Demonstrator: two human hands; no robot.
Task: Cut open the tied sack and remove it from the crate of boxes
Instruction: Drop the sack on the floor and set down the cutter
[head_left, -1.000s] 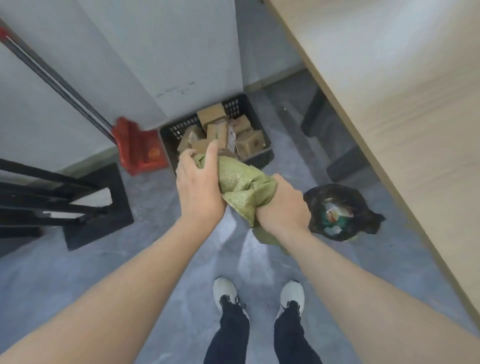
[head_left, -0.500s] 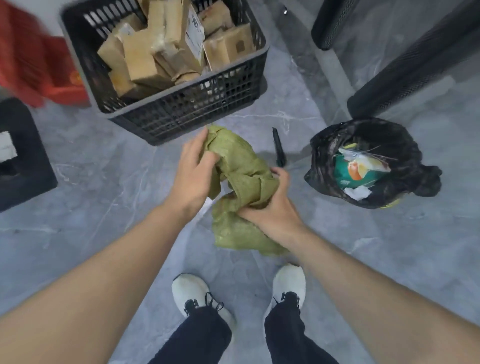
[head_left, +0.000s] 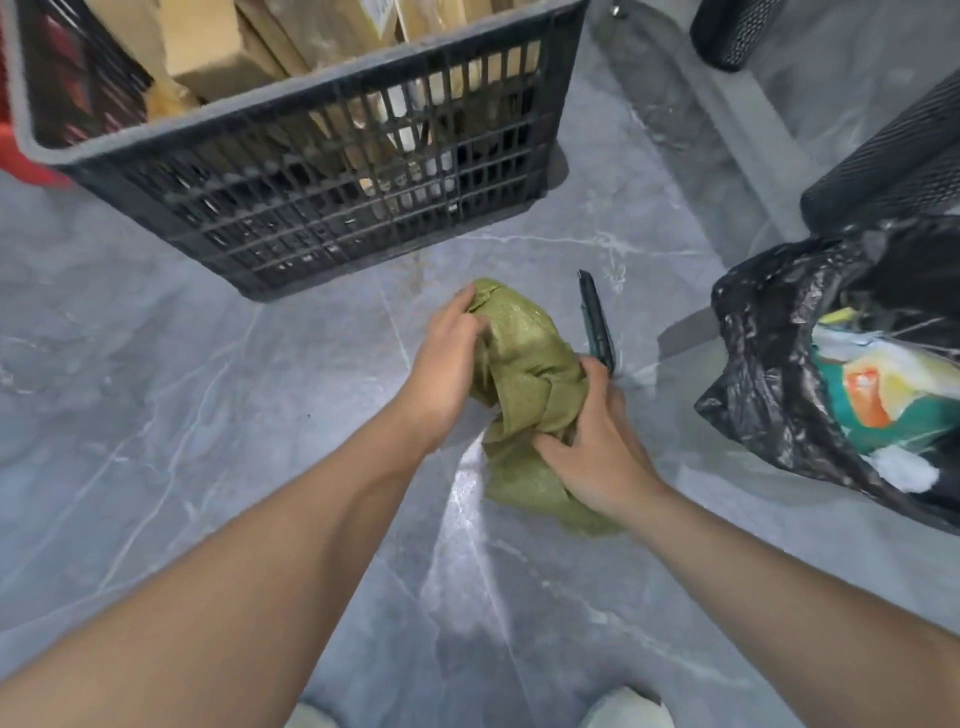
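A crumpled green woven sack (head_left: 524, 364) is bunched up low over the grey floor, in front of the black slatted crate (head_left: 332, 171). My left hand (head_left: 447, 358) grips its upper left side. My right hand (head_left: 592, 452) presses and holds its lower right folds. The crate holds several brown cardboard boxes (head_left: 208, 47) and stands uncovered. A dark utility knife (head_left: 597, 322) lies on the floor just right of the sack, its near end by my right hand's fingers.
A black rubbish bag (head_left: 779, 374) with colourful wrappers stands at the right. Black mesh furniture legs (head_left: 893, 156) run along the upper right. Something red (head_left: 21, 166) sits behind the crate's left corner. My white shoes (head_left: 628, 709) show at the bottom edge.
The view has dropped from standing height down close to the floor. The sack, held in both hands throughout, has gone down with them toward the floor beside the knife.
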